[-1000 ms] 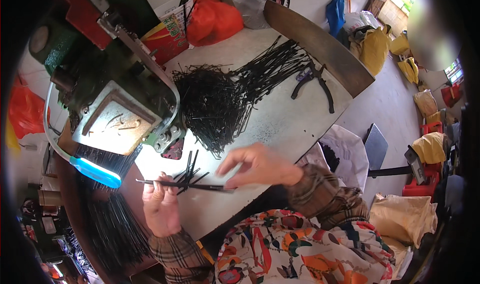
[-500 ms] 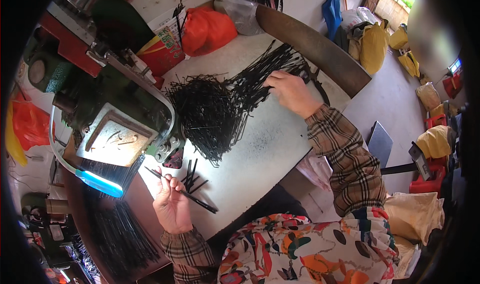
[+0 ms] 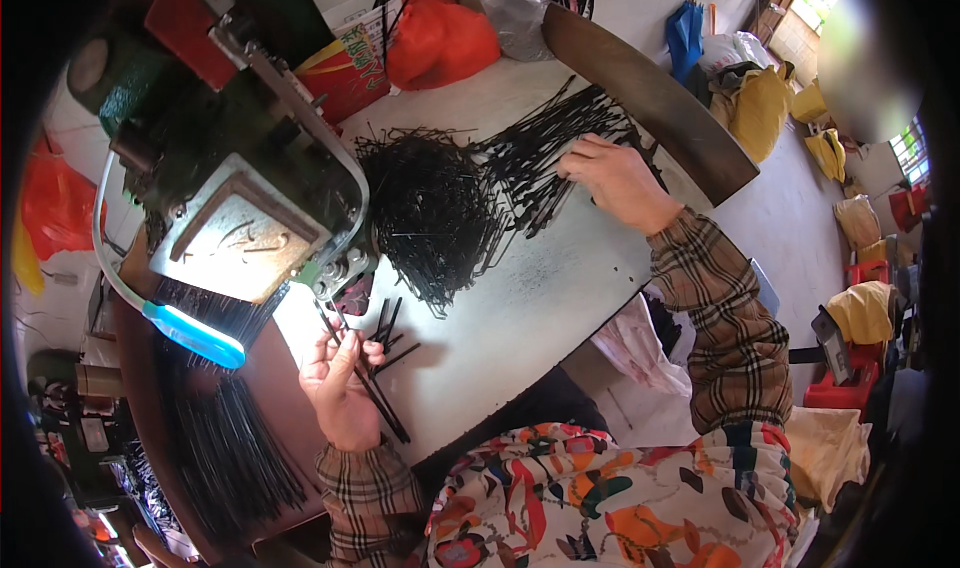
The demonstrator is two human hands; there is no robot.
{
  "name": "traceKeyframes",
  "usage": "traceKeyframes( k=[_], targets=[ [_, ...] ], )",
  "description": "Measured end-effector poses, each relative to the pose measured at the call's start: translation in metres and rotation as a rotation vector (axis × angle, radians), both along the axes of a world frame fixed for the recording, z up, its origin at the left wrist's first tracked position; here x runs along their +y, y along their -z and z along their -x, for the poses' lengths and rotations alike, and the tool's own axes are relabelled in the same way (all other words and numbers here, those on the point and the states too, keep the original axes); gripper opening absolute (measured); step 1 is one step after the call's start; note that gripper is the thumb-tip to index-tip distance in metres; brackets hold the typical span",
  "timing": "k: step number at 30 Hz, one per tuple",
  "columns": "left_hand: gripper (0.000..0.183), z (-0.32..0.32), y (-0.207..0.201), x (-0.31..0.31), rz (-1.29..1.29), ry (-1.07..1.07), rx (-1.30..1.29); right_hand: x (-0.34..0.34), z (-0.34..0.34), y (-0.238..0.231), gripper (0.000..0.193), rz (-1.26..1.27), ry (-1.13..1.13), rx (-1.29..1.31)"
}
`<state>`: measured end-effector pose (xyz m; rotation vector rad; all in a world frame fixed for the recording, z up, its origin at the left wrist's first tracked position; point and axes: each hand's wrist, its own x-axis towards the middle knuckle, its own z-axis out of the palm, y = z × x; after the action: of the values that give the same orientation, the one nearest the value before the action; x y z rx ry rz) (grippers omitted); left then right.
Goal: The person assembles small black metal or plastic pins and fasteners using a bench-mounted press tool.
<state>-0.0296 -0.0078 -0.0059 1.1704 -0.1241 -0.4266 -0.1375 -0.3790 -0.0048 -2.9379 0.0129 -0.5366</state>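
Note:
My left hand (image 3: 341, 392) pinches thin black strips (image 3: 385, 413) between thumb and fingers. Their upper ends point at the lit working head (image 3: 350, 286) of a green machine (image 3: 262, 183); whether they touch it I cannot tell. A few loose black strips (image 3: 393, 330) lie on the white tabletop (image 3: 510, 343) beside this hand. At the far right of the table, my right hand (image 3: 625, 183) has its fingers curled down on a spread of black strips (image 3: 545, 148); the fingertips are partly hidden among them. A dense tangled heap of similar strips (image 3: 425, 218) lies between hand and machine.
A blue-white lamp (image 3: 195, 336) glows beside the machine. Below it, a long bundle of black strips (image 3: 225, 438) rests on a brown surface. A curved brown rim (image 3: 650, 93) borders the table's far side, near a red bag (image 3: 440, 40). Yellow sacks (image 3: 760, 113) stand at right.
The whole view has shifted slightly. My left hand has turned its strips steeper, with their tips nearer the machine's head. My right hand stays at the spread strips, its fingers slightly moved.

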Motion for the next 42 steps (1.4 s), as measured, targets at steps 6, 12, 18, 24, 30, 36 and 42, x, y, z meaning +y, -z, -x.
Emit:
traceKeyframes(
  k=[6, 12, 18, 24, 30, 36, 42],
  targets=[
    [0.032, -0.004, 0.006, -0.001, 0.007, -0.028, 0.025, 0.032, -0.001, -0.015, 0.015, -0.125, 0.016, 0.043],
    [0.034, -0.003, 0.012, -0.001, 0.026, 0.000, 0.023, 0.054, -0.025, 0.002, 0.016, -0.285, -0.098, 0.002],
    [0.031, 0.001, 0.008, -0.004, 0.021, 0.025, 0.017, 0.055, -0.032, -0.003, 0.012, -0.093, -0.140, 0.112],
    [0.032, -0.004, 0.008, -0.002, -0.019, 0.054, 0.051, 0.065, -0.054, -0.029, 0.013, -0.071, -0.305, -0.036],
    [0.039, -0.015, 0.000, -0.008, 0.064, 0.038, 0.072, 0.167, -0.073, -0.059, 0.014, -0.208, -0.426, -0.336],
    [0.041, -0.014, 0.008, -0.003, 0.078, 0.021, 0.075, 0.218, -0.091, -0.021, 0.009, -0.549, -0.196, -0.145],
    [0.042, -0.014, 0.011, 0.002, 0.150, 0.016, 0.077, 0.226, -0.105, 0.015, 0.009, -1.494, -0.304, 0.131]
  ],
)
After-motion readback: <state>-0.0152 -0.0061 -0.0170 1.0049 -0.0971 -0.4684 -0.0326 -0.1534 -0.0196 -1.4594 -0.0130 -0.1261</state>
